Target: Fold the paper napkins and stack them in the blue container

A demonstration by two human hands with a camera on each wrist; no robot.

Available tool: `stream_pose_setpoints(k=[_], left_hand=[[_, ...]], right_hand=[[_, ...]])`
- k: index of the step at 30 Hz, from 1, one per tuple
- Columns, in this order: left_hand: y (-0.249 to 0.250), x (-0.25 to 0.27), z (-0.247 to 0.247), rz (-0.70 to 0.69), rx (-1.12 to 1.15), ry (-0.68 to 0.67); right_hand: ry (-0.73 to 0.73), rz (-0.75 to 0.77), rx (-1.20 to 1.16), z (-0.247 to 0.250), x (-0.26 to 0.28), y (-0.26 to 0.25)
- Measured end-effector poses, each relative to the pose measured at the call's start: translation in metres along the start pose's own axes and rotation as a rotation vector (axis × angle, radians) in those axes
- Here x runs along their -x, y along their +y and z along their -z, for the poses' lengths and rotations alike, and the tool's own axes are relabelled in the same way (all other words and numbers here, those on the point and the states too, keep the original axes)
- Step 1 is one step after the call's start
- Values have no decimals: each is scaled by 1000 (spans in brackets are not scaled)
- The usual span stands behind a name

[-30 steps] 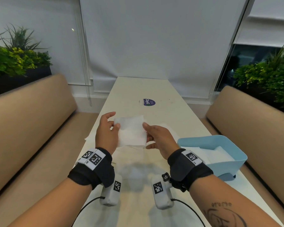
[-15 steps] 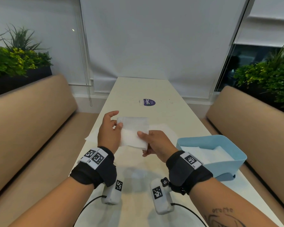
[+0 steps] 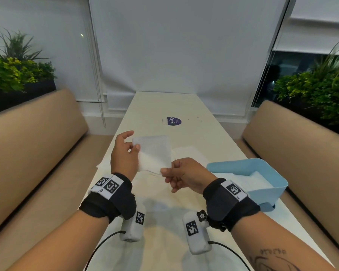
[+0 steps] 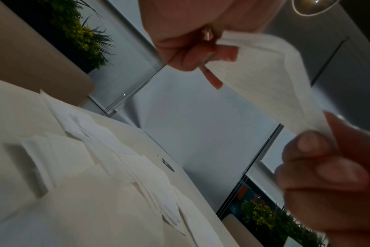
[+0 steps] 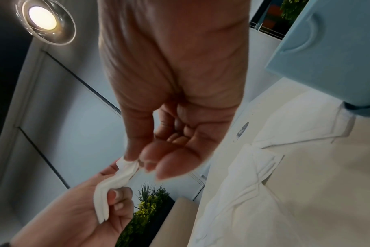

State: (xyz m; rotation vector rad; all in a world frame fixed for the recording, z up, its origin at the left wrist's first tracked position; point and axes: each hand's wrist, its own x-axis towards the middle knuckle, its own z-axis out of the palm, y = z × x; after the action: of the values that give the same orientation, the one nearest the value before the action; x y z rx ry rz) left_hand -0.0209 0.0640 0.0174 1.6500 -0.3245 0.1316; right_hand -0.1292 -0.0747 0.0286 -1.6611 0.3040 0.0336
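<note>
- The left hand (image 3: 123, 155) is pinching the napkin (image 3: 155, 151) by its left edge, thumb against fingers.
- The right hand (image 3: 186, 175) is pinching its near right corner.
- The napkin is hanging between them above the table (image 3: 164, 106), left of the blue container (image 3: 266, 194).

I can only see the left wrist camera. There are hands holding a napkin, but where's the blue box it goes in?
Observer: The head view shows the container on the table, just right of the right hand, which pinches the napkin.
Operator: Is anything inside it?
Observer: Yes, white napkins already lie in it.
Operator: Does it have a handle?
Observer: The right wrist view shows a curved grip moulded into its side wall.
</note>
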Motion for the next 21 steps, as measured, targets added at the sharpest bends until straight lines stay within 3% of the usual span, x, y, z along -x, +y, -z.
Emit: stream_pose_setpoints(k=[9, 13, 18, 21], left_hand=[[-1, 2, -9, 10, -3, -10], [6, 5, -13, 37, 93, -73], [21, 17, -36, 76, 234, -70], [34, 27, -51, 78, 296, -101]], right_hand=[[186, 33, 71, 16, 10, -4], [277, 76, -37, 27, 15, -11], [212, 3, -235, 27, 26, -12], [260, 35, -300, 30, 29, -11]])
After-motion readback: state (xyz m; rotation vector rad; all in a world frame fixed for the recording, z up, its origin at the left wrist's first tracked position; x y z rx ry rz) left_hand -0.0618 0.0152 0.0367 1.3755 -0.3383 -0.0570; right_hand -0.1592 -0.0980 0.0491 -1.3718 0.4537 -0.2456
